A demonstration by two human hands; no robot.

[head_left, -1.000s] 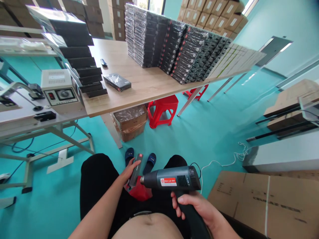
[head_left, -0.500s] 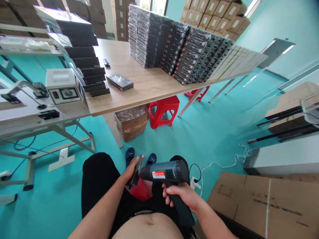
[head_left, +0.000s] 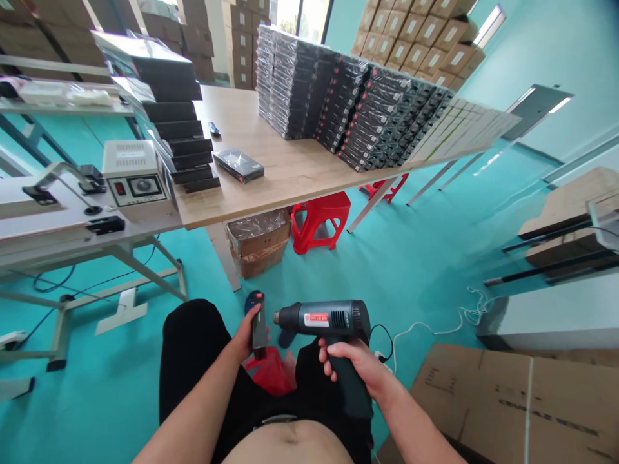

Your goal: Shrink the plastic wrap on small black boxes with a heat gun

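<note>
Holds a slim, dark-grey, oblong box (head_left: 260, 330) clamped in the left grip (head_left: 243, 338), with its long axis forward. Wraps the right grip (head_left: 360, 363) around the black handle (head_left: 354, 393) of a blue-grey, pistol-shaped heat gun (head_left: 333, 317), pointing its nozzle (head_left: 286, 317) leftward across that axis, near the box but apart.

Matt plastic heat gun (head_left: 341, 314), glossy plastic stool (head_left: 329, 203), smooth wood-grain tabletop (head_left: 290, 161), cardboard carton (head_left: 493, 419)

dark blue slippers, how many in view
2, both partly hidden: one dark blue slipper beyond the dark grey box in the left hand, the other slipper appearing just below the dark heat gun's nozzle.
</note>
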